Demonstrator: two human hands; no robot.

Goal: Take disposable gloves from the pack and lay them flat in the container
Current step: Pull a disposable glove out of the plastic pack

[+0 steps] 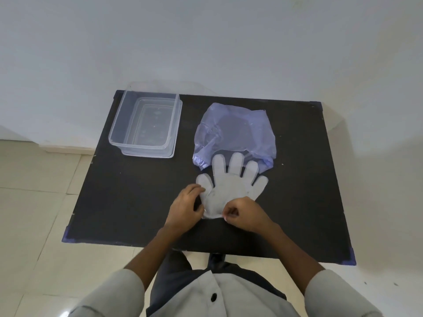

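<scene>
A plain indoor room, likely a home or a bare work corner (nothing marks it as a lab or shop); unadorned white walls (206, 42) meet a cream tiled floor (34, 202); a small dark table (309, 179) stands against the wall.

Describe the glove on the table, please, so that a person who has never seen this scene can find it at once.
On the dark table, look at the near middle, just in front of the crumpled bluish plastic pack. The glove lies flat there, its fingers spread toward the pack, with the left hand and right hand at its cuff. Unlike the pack and the clear container, it is whitish and hand-shaped.
</scene>
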